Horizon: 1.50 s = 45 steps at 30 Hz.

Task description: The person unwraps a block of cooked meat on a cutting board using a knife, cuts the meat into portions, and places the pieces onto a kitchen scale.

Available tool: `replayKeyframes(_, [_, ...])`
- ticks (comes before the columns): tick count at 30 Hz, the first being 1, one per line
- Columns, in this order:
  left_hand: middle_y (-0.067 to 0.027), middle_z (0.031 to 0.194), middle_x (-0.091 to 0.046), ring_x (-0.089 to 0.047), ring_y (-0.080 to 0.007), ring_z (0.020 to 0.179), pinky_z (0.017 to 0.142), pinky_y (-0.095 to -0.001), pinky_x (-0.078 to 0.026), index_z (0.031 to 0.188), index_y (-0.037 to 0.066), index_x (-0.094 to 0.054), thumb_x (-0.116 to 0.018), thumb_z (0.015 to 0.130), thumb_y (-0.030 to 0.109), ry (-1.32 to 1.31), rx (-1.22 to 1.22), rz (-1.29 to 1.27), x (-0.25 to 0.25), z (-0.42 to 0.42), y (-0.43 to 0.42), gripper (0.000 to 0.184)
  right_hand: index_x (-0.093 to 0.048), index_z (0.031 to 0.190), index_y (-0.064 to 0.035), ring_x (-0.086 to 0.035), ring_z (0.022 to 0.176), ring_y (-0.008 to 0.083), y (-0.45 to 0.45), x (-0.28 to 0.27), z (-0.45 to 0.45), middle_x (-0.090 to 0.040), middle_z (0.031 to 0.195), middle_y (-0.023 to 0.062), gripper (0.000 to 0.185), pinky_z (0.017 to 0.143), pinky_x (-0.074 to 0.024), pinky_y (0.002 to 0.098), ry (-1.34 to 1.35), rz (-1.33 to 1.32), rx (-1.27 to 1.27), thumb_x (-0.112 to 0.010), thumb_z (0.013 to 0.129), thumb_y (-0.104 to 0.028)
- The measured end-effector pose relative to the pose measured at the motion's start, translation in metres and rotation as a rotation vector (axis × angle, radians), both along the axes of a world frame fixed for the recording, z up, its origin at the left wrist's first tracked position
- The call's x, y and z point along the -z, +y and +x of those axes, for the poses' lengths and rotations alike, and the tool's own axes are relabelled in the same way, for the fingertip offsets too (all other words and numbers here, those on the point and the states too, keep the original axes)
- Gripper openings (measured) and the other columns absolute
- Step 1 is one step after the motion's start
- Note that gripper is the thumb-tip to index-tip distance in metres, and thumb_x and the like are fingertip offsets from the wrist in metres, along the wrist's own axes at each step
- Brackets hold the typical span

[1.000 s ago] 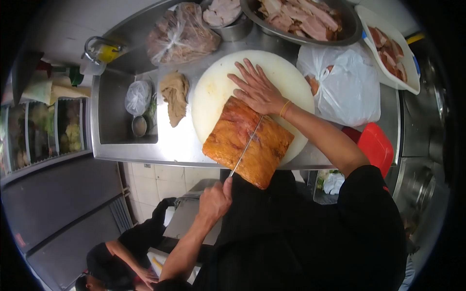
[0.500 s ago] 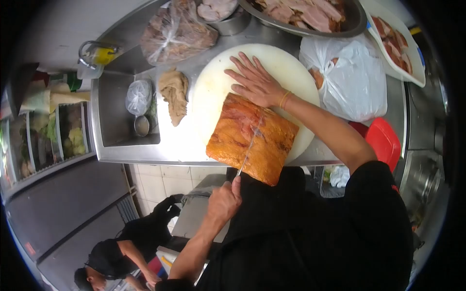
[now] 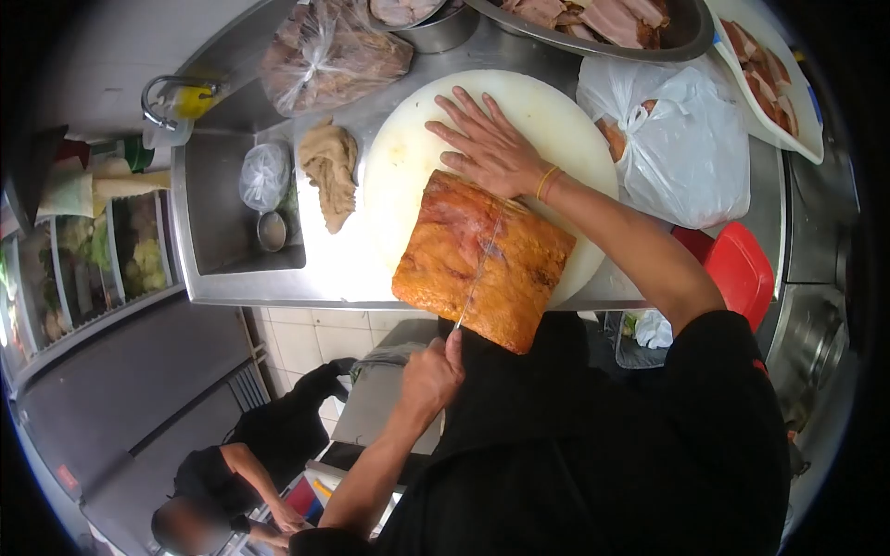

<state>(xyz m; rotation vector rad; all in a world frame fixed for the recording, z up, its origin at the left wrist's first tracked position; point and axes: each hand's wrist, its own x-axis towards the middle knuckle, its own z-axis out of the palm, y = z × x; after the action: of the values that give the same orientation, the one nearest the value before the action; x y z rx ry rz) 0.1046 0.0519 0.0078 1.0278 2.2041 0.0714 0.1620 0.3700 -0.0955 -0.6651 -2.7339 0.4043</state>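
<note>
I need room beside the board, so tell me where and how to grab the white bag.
Best pinch the bag by its knot, probably from above, on the board side. The plastic bunches together there, towards the board, while the rest bulges, with no other handle showing.

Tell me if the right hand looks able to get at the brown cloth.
Likely yes: the right hand has its fingers spread, gripping nothing, and only bare board and counter lie between it and the cloth.

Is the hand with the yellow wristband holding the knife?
No, the right hand is spread open, and the left hand holds the knife.
</note>
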Motion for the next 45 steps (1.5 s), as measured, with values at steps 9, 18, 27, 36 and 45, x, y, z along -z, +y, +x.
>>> replayKeyframes(9, [-0.0347,0.077,-0.065,-0.064,-0.0556,0.077,0.071,-0.0596,-0.053,0.080,-0.002,-0.068,-0.041,0.106,0.048,0.053,0.011,0.046,-0.003,0.000,-0.015,0.062,-0.031,0.157,-0.0119,-0.004,0.157,0.0318,0.005,0.001,-0.002,-0.019,0.167,0.0144,0.066,0.127,-0.0056,0.0494,0.001,-0.085,0.023,-0.029,0.106,-0.054])
replayKeyframes(18, [-0.0366,0.087,-0.067,-0.065,-0.0553,0.090,0.083,-0.0592,-0.052,0.084,-0.004,-0.072,-0.037,0.105,0.054,0.012,-0.020,-0.033,0.007,-0.004,-0.015,0.071,-0.032,0.155,-0.0062,-0.013,0.154,0.0419,-0.015,-0.049,0.029,-0.027,0.162,0.0232,0.072,0.124,-0.0159,0.0514,0.216,-0.375,0.165,-0.051,0.100,-0.049])
replayKeyframes(27, [-0.0304,0.067,-0.064,-0.065,-0.0496,0.067,0.065,-0.0567,-0.053,0.069,0.000,-0.065,-0.055,0.101,0.045,0.215,0.192,0.226,0.015,-0.077,0.000,0.057,-0.052,0.142,-0.0116,-0.039,0.142,0.0345,-0.089,-0.139,0.120,-0.049,0.145,0.0162,0.093,0.122,-0.0235,0.0531,-0.095,-0.338,-0.446,-0.088,0.057,-0.026])
replayKeyframes(36, [-0.0311,0.073,-0.066,-0.069,-0.0469,0.078,0.075,-0.0535,-0.055,0.083,-0.002,-0.072,-0.043,0.103,0.058,0.328,0.450,0.189,0.011,-0.139,0.102,0.069,-0.054,0.129,-0.0082,-0.047,0.128,0.0311,-0.112,-0.099,0.105,-0.053,0.119,0.0125,0.089,0.120,-0.0195,0.0619,-0.098,0.056,-0.124,-0.087,0.048,-0.024])
replayKeyframes(45, [-0.0304,0.070,-0.066,-0.068,-0.0486,0.074,0.072,-0.0538,-0.055,0.078,-0.002,-0.071,-0.047,0.101,0.059,0.306,0.353,0.392,0.038,-0.163,0.124,0.070,-0.051,0.133,-0.0037,-0.052,0.112,0.0347,-0.141,-0.090,0.086,-0.054,0.117,0.0180,0.097,0.112,-0.0295,0.0542,-0.149,-0.053,0.269,-0.082,0.046,-0.033])
